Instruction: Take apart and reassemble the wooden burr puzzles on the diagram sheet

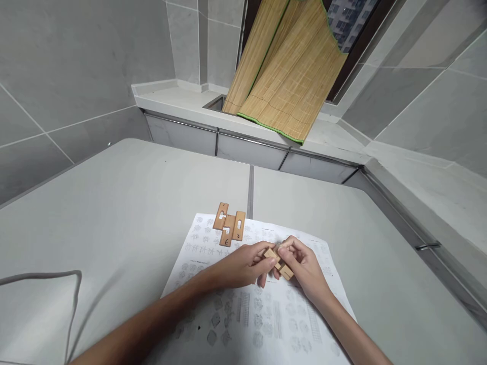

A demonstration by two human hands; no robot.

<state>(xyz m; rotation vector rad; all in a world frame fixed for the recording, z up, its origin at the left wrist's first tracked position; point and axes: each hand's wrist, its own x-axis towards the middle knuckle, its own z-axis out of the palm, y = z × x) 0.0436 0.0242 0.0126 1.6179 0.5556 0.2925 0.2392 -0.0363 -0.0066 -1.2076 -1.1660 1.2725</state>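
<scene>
- Head view: wooden pieces [286,272] are being held just above the printed sheet [274,300], right of its middle.
- Left end is being pinched between thumb and fingers of the left hand [254,264]; right end is being gripped likewise by the right hand [304,261].
- Exact number of held pieces is being hidden by fingers.
- Three loose numbered pieces [227,236] are being left in a touching cluster across the sheet's far edge, toward its left corner.
- Sheet is being supported by the pale table [125,203].
- Beyond the sheet, a bamboo mat [285,86] is being draped over the ledge [171,97].
</scene>
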